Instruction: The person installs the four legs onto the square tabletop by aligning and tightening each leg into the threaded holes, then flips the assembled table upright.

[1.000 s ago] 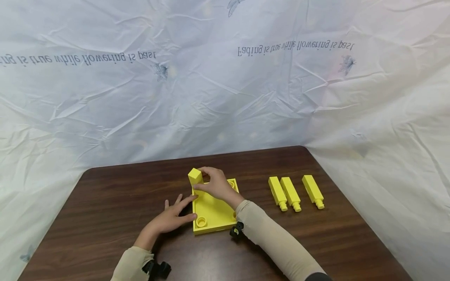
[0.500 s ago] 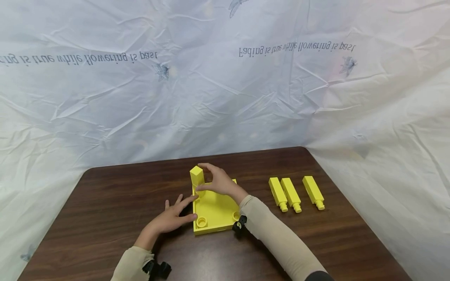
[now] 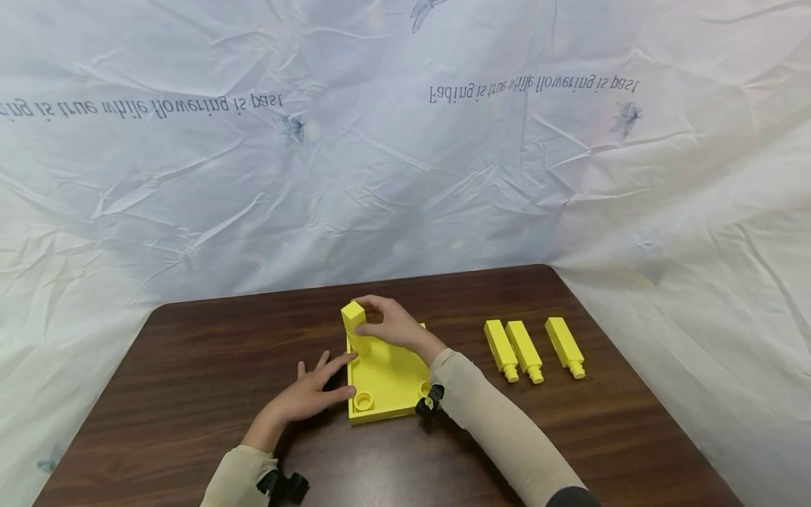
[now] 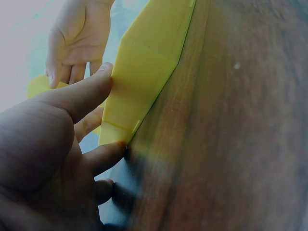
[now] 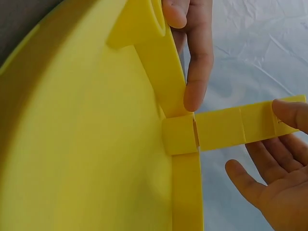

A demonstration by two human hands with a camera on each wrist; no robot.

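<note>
A shallow yellow square panel (image 3: 388, 377) with raised edges and round sockets at its corners lies on the table. At its far left corner a yellow square post (image 3: 354, 320) stands roughly upright, its lower end at the corner socket. My right hand (image 3: 398, 327) pinches this post near its top between thumb and fingers; a narrow gap shows between post (image 5: 221, 129) and socket (image 5: 180, 135) in the right wrist view. My left hand (image 3: 305, 391) rests against the panel's left side with its fingers spread, thumb and fingertips touching the edge (image 4: 139, 72).
Right of the panel, three more yellow posts (image 3: 500, 348) with round stepped ends lie on the brown wooden table (image 3: 209, 359). A white printed cloth (image 3: 380, 176) hangs behind the table and along its sides.
Half a second ago the right thumb and fingers were looser around the post; now they grip it closer. The post's top has turned and shifted slightly. The left hand and panel have stayed put.
</note>
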